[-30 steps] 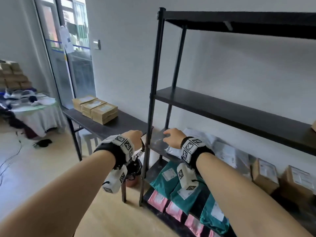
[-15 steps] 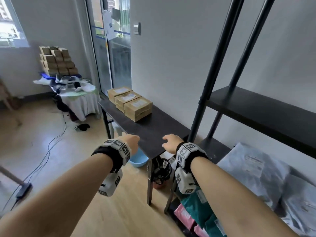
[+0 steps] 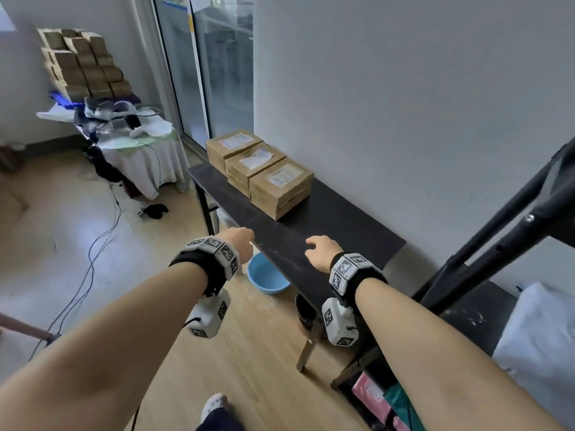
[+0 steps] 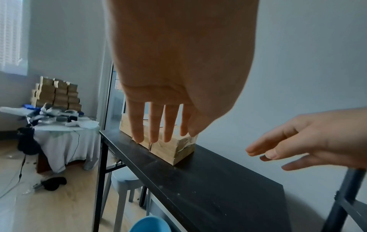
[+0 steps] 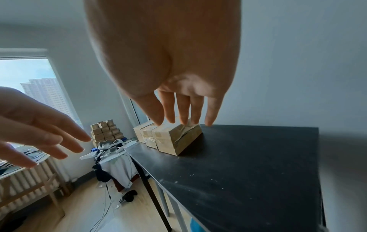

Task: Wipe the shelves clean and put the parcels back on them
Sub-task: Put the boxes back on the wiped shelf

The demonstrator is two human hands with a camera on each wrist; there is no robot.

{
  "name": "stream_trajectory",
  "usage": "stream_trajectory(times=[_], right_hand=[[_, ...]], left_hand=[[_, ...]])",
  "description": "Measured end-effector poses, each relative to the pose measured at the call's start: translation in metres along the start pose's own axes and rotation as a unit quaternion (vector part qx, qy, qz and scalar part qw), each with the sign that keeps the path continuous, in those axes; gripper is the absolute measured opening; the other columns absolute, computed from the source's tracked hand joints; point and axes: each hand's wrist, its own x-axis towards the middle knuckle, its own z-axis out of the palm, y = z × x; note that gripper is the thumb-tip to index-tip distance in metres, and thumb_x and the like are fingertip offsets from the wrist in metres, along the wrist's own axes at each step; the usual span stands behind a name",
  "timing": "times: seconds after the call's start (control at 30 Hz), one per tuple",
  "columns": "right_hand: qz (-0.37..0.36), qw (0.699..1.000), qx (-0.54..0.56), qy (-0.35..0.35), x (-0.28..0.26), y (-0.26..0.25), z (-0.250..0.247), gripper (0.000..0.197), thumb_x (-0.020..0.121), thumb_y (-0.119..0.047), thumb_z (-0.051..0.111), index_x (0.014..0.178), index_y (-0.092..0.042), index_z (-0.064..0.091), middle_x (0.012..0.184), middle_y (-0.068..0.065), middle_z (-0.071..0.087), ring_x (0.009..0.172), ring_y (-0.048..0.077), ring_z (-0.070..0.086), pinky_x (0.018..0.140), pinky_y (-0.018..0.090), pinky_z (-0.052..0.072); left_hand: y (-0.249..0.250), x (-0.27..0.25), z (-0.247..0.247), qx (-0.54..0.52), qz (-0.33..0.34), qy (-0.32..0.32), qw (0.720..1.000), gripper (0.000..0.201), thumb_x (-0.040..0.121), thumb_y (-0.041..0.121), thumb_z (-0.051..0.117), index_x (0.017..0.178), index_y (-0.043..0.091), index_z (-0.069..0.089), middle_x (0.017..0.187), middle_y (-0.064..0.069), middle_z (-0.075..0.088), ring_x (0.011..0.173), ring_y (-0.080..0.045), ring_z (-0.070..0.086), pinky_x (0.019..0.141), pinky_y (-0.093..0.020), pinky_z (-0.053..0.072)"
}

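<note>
Three brown cardboard parcels (image 3: 262,171) with white labels sit in a row on a black side table (image 3: 329,231) against the wall. They also show as parcels (image 4: 168,149) in the left wrist view and parcels (image 5: 170,138) in the right wrist view. My left hand (image 3: 241,244) hovers at the table's near-left edge, fingers straight and empty. My right hand (image 3: 320,251) hangs over the table top, fingers spread, holding nothing. Both are short of the nearest parcel. The black shelf rack (image 3: 497,244) stands at the right with a grey mailer bag (image 3: 538,343) on it.
A blue basin (image 3: 267,275) sits on the wooden floor under the table. A cloth-covered table (image 3: 140,150) with clutter and a stack of small boxes (image 3: 84,63) stands at the far left. Cables (image 3: 93,253) trail over the floor. Pink and teal bags (image 3: 382,399) lie on the rack's bottom shelf.
My view has swung left from the shelf rack to the side table. Both hands left the grey bags on the rack and moved over the table toward the cardboard parcels.
</note>
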Motion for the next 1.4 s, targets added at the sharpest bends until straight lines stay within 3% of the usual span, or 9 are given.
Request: stream_trajectory(times=[0.33,0.73,0.8,0.97,1.07,1.2,1.27,1.33,1.4], right_hand=[[0.067,0.99,0.123,0.024,0.128,-0.08,0.011,0.046,0.096,-0.022,0.048,0.142,-0.018,0.044,0.143,0.007,0.048,0.13,0.026,0.046,0.108,0.034,0.037],[0.126,0.934,0.326,0.075,0.258,-0.073,-0.009,0.072,0.093,-0.02,0.059,0.152,-0.015,0.018,0.154,0.006,0.029,0.142,0.023,0.029,0.116,0.037,0.026],[0.145,0.917,0.363,0.074,0.272,-0.07,-0.009,0.079,0.092,-0.016,0.061,0.153,-0.014,0.01,0.155,0.006,0.028,0.143,0.022,0.027,0.115,0.034,0.024],[0.179,0.883,0.43,0.053,0.285,-0.068,-0.006,0.088,0.092,-0.008,0.06,0.153,-0.018,-0.002,0.155,0.006,0.027,0.143,0.022,0.025,0.114,0.036,0.023],[0.184,0.861,0.47,0.056,0.29,-0.071,0.001,0.088,0.091,-0.005,0.06,0.153,-0.02,0.0,0.153,0.006,0.031,0.141,0.021,0.029,0.113,0.036,0.026],[0.182,0.847,0.495,0.07,0.302,-0.071,0.017,0.091,0.088,-0.002,0.063,0.153,-0.027,0.004,0.147,0.002,0.04,0.135,0.02,0.039,0.113,0.042,0.033],[0.187,0.834,0.514,0.074,0.304,-0.071,0.022,0.092,0.087,-0.001,0.063,0.152,-0.034,0.007,0.144,-0.001,0.043,0.132,0.02,0.043,0.11,0.048,0.037],[0.186,0.814,0.544,0.078,0.306,-0.07,0.026,0.091,0.086,0.004,0.061,0.15,-0.037,0.012,0.142,-0.001,0.046,0.13,0.021,0.046,0.106,0.052,0.04],[0.182,0.8,0.567,0.08,0.305,-0.072,0.028,0.09,0.085,0.01,0.058,0.15,-0.035,0.016,0.14,0.001,0.048,0.128,0.022,0.047,0.105,0.052,0.041]], left_hand=[[-0.094,0.163,-0.037,-0.094,0.017,-0.032,0.995,0.041,0.096,0.017,0.041,0.136,0.013,0.047,0.136,-0.007,0.052,0.125,-0.024,0.049,0.102,-0.031,0.041],[-0.071,0.329,-0.054,-0.198,0.058,-0.05,0.977,0.044,0.095,0.014,0.039,0.139,0.018,0.042,0.134,-0.011,0.052,0.109,-0.024,0.059,0.088,-0.03,0.047],[-0.069,0.346,-0.054,-0.216,0.061,-0.053,0.973,0.044,0.095,0.017,0.04,0.14,0.019,0.041,0.131,-0.011,0.054,0.097,-0.023,0.061,0.08,-0.029,0.049],[-0.062,0.372,-0.053,-0.272,0.076,-0.075,0.956,0.045,0.098,0.023,0.042,0.143,0.018,0.035,0.139,-0.007,0.049,0.113,-0.023,0.056,0.084,-0.027,0.045],[-0.063,0.38,-0.045,-0.29,0.084,-0.091,0.949,0.048,0.097,0.018,0.042,0.145,0.018,0.032,0.136,-0.009,0.051,0.09,-0.014,0.054,0.063,-0.013,0.039],[-0.068,0.389,-0.036,-0.301,0.09,-0.103,0.944,0.051,0.096,0.013,0.043,0.145,0.016,0.03,0.136,-0.01,0.049,0.095,-0.014,0.047,0.046,-0.001,0.038],[-0.07,0.392,-0.032,-0.301,0.09,-0.113,0.942,0.05,0.097,0.013,0.043,0.145,0.013,0.029,0.137,-0.01,0.048,0.098,-0.014,0.046,0.051,-0.002,0.039],[-0.072,0.393,-0.028,-0.285,0.081,-0.134,0.946,0.049,0.097,0.015,0.045,0.143,0.007,0.031,0.136,-0.01,0.048,0.105,-0.02,0.05,0.068,-0.012,0.042],[-0.074,0.395,-0.024,-0.276,0.068,-0.165,0.945,0.043,0.095,0.016,0.048,0.134,0.003,0.038,0.131,-0.01,0.05,0.102,-0.021,0.051,0.067,-0.018,0.044]])
